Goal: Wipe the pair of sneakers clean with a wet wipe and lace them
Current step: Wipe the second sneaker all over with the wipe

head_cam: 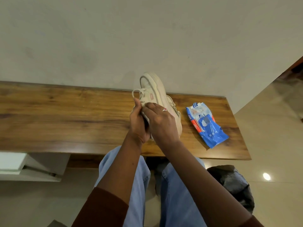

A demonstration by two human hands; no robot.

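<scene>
A cream sneaker (151,86) is held up over the wooden table (65,115), toe pointing away from me. My left hand (138,122) grips its heel end from below, thumb up by a loop of lace (136,92). My right hand (161,122), with a ring on one finger, lies over the shoe's side, fingers curled at the lace area. A second cream sneaker (177,118) shows partly behind my right hand, on the table. Whether a wipe is in either hand cannot be told.
A blue and white wet wipe pack (206,125) lies on the table's right part. A grey wall stands right behind the table. A black bag (232,182) sits on the floor at the right; a white shelf (24,164) is low left.
</scene>
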